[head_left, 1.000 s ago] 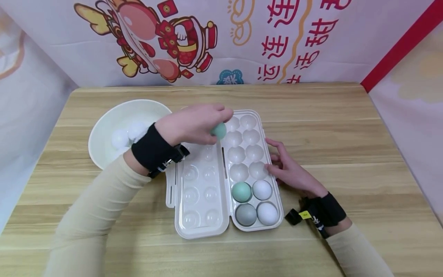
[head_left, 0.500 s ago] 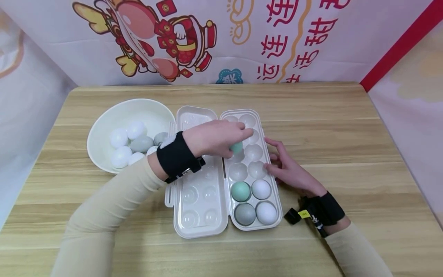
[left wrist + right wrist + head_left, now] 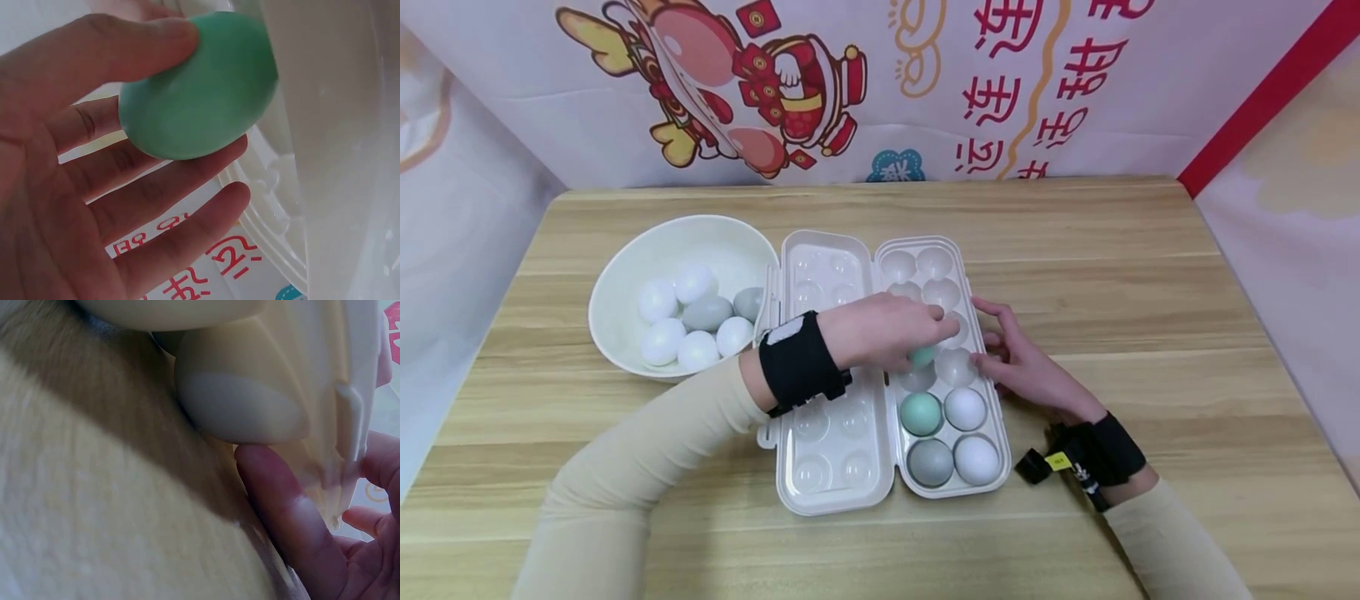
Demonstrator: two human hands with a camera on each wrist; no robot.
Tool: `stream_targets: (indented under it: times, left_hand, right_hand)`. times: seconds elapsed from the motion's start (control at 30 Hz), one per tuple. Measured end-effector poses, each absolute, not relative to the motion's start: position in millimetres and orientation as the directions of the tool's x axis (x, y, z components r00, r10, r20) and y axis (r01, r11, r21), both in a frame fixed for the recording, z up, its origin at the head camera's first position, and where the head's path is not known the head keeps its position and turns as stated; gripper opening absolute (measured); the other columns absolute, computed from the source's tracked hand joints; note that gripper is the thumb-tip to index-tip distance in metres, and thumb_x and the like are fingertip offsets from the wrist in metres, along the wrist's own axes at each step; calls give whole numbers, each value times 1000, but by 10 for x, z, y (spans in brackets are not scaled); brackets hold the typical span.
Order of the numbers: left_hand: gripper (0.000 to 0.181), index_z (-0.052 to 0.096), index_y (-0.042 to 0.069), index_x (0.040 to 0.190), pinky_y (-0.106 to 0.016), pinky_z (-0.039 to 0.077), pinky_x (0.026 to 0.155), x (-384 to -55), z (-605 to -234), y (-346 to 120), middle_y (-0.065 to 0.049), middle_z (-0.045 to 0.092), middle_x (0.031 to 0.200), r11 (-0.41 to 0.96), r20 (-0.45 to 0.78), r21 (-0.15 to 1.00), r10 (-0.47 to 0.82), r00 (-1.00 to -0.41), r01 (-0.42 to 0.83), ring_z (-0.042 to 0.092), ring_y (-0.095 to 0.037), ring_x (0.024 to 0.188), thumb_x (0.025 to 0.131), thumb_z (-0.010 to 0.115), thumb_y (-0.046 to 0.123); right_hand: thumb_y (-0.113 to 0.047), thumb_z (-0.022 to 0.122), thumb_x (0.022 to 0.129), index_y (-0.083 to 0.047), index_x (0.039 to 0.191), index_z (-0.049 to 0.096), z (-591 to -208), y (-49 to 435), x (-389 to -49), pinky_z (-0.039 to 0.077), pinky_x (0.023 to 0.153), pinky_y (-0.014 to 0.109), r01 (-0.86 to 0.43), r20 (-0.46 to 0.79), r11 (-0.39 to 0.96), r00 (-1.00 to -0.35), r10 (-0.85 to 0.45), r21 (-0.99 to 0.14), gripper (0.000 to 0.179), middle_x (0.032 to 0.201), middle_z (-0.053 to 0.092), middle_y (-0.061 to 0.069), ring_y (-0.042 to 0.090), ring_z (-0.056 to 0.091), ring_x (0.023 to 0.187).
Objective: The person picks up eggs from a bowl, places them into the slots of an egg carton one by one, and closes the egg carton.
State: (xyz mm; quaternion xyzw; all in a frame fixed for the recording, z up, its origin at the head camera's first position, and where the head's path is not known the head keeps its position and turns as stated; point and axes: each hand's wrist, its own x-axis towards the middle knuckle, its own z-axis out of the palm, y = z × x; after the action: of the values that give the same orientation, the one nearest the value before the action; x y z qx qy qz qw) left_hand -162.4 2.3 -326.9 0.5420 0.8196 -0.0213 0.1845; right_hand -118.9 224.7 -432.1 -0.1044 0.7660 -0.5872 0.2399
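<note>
Between thumb and fingers my left hand pinches a green egg, tilted and held over the left row of cups in a white egg box. The box lies open, its lid folded out flat to the left. At the near end of the box sit another green egg, a grey egg and two white eggs. My right hand holds the box's right edge; in the right wrist view one fingertip touches a cup from outside. My left fingers partly hide the cups below.
A white bowl with several white and grey eggs stands left of the box, beside its lid. Both rest on a wooden table. A printed cloth hangs behind the table's far edge.
My left hand has carried the green egg right and toward me, from above the hinge to the left cup row. The bowl's eggs have come into fuller view. My right hand stays put.
</note>
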Motion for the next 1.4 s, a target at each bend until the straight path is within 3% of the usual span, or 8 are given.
stream_targets:
  times: [0.2,0.4,1.0,1.4]
  left_hand:
    - [48,48,13,124,-33,50,68,-1553,-3328,61,-4,58,107,433,-378,146,855,-354,889,55,-18,80,80,68,15]
    - [47,49,12,127,-33,51,71,-1528,-3390,74,-5,59,106,430,-383,146,855,-350,891,54,-17,83,82,65,10]
    - [42,52,13,121,-33,51,68,-1500,-3417,64,-5,58,102,435,-365,91,851,-377,896,54,-18,82,81,63,6]
    - [40,52,11,118,-34,50,73,-1488,-3310,5,-6,60,104,489,-407,107,816,-411,866,53,-18,85,80,65,8]
  right_hand:
    - [-15,51,93,-39,141,10,-4318,2254,-1191,53,61,39,120,-243,286,-861,-447,-951,67,122,53,22,31,57,91]
    - [-15,52,92,-38,141,11,-4316,2251,-1191,52,60,37,116,-237,283,-865,-443,-952,67,122,54,22,31,57,89]
    - [-13,52,92,-38,141,10,-4314,2247,-1190,54,64,43,122,-232,259,-862,-451,-958,69,125,51,24,32,59,93]
    - [-14,52,92,-37,141,11,-4309,2242,-1184,51,58,34,115,-233,278,-867,-440,-953,67,121,54,22,30,57,87]
